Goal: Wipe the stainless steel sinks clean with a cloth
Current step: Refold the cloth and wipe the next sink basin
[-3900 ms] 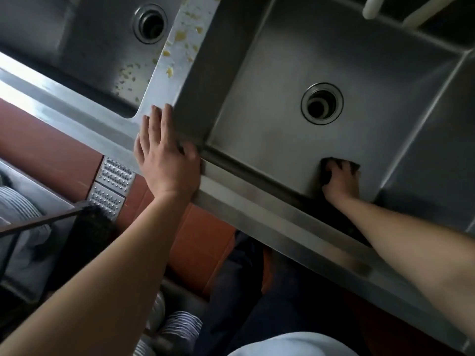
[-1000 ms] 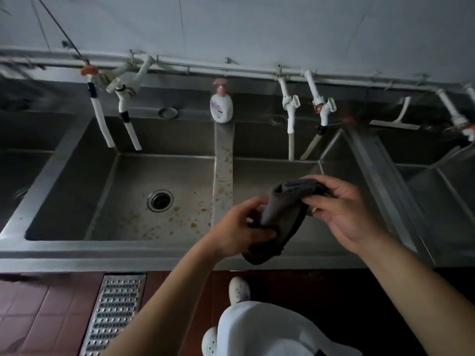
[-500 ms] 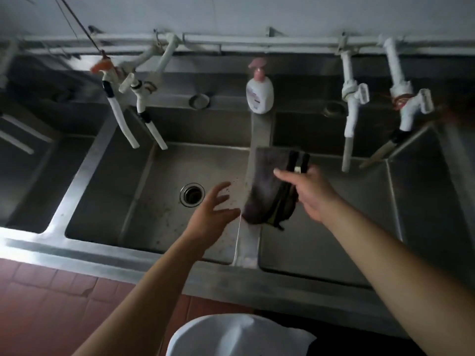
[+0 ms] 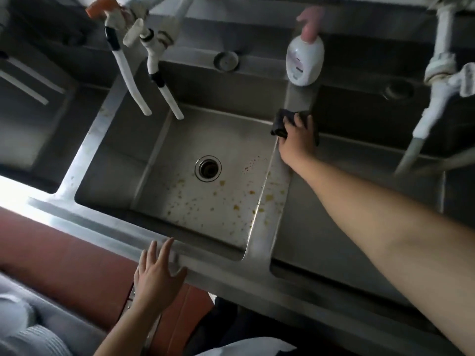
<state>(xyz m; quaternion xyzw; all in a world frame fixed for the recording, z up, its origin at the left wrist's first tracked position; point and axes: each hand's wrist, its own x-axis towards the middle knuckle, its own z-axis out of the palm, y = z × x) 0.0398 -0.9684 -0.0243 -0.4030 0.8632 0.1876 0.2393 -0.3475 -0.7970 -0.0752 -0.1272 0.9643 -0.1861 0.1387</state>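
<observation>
Since half a second ago my right hand (image 4: 298, 142) has carried the dark cloth (image 4: 282, 122) down onto the steel divider (image 4: 272, 201) between the two sinks, and my left hand (image 4: 156, 276) has dropped back to the front rim (image 4: 108, 224). Now the right hand presses the cloth flat against the far end of that divider, fingers spread over it, just below the white soap bottle (image 4: 304, 62) with the pink pump. Whether the fingers curl around the cloth's edge I cannot tell. The left hand is apart from the cloth, fingers straight and loosely spread, holding nothing, its fingertips at the rim's near edge; I cannot tell if they touch. Yellow-orange specks dot the floor of the left sink (image 4: 180, 201) around the round drain (image 4: 208, 168) and run up the near part of the divider. Two white hoses (image 4: 133, 80) hang over that sink's far left corner. The right sink (image 4: 321, 227) lies mostly under my right forearm.
</observation>
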